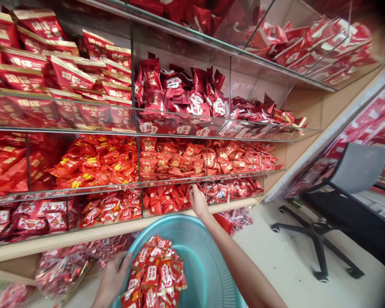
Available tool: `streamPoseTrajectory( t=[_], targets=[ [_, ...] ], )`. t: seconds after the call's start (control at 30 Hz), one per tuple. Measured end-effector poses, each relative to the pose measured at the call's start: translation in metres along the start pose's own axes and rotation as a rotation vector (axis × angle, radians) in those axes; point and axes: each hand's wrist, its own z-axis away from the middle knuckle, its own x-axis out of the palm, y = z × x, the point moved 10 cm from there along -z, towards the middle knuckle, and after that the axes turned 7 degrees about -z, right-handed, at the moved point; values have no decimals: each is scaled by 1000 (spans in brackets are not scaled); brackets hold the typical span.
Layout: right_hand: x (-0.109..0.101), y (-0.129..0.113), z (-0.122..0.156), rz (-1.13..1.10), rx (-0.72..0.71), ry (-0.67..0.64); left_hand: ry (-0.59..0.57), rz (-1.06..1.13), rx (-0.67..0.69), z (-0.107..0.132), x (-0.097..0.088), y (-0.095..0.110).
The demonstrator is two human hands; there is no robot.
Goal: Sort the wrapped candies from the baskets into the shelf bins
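Observation:
A teal plastic basket (208,256) stands below the shelves, with a heap of red and gold candy packets (158,273) in its left half. My left hand (114,273), slightly blurred, is closed on the basket's left rim; a small dark piece shows by its fingers. My right hand (198,201) reaches across the basket to the lowest shelf bay, at its front edge. Its fingers are curled and partly hidden, and I cannot make out what they hold. Small red packets (167,199) lie left of it, and red-and-white packets (216,192) lie right of it.
Glass-fronted shelves (173,179) with dividers hold red packets in several tiers. Clear plastic bags of packets (64,265) lie under the bottom board at left. A black and grey office chair (343,192) stands on the pale floor (259,261) at right.

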Motion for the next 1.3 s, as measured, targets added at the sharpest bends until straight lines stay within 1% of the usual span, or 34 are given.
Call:
streamPoseTrajectory(
  t=[0.07, 0.17, 0.27, 0.37, 0.43, 0.57, 0.73, 0.93, 1.03, 1.17, 1.2, 1.23, 1.3],
  targets=[
    [-1, 4, 5, -144, -46, 51, -23, -36, 29, -2, 3, 3],
    [-2, 8, 13, -316, -81, 98, -55, -96, 30, -1, 5, 8],
    [-6, 10, 18, -419, -83, 137, -68, -109, 30, 2, 4, 14],
    [-9, 9, 20, -463, -82, 158, -69, -92, 57, 6, 0, 20],
    [-12, 7, 20, -476, -90, 170, -54, -83, 44, 10, -6, 17],
    [-18, 0, 21, -478, -113, 199, -28, -83, -17, 17, -18, 1],
    [-25, -4, 27, -530, -96, 208, 9, -20, -25, 22, -26, -4],
    [-33, 3, 40, -670, -29, 246, 46, 17, -61, 18, -26, -7],
    [-34, 6, 46, -729, -2, 258, 31, 24, -77, 17, -23, -13],
    [-32, 7, 53, -783, 21, 259, -13, -33, -108, 18, -17, -18],
    [-32, 7, 56, -795, 28, 262, -8, -53, -107, 19, -18, -15],
    [-33, 6, 60, -805, 35, 266, 22, -82, -95, 19, -22, -8],
    [-33, 1, 71, -813, 46, 270, 137, -146, -36, 20, -35, 18]
  ],
)
